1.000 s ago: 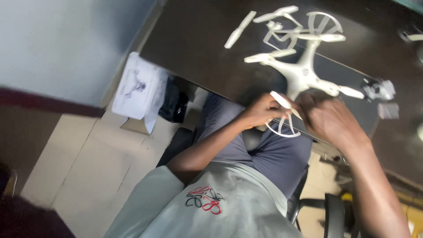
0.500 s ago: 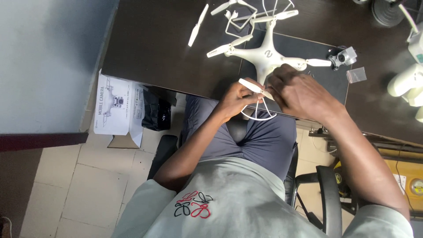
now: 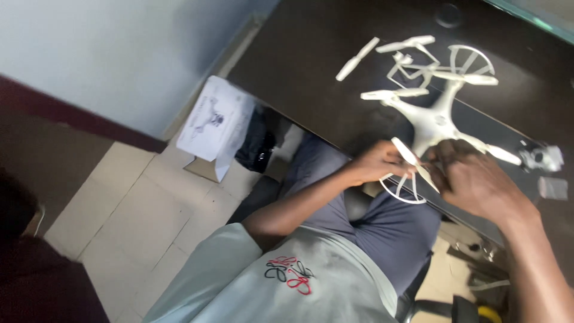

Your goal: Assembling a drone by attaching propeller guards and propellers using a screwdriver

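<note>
A white drone (image 3: 435, 119) lies on the dark table (image 3: 311, 66), its near arm reaching past the table's edge. The left hand (image 3: 376, 164) pinches a white propeller blade (image 3: 414, 162) at that arm. The right hand (image 3: 475, 179) grips the drone's near side, fingers curled round it. A loose blade (image 3: 357, 58) lies beyond the drone.

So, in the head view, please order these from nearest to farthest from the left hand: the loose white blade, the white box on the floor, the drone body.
1. Drone body, just up-right of the left hand.
2. Loose white blade, higher on the dark desk.
3. White box, far left, on the floor.
</note>
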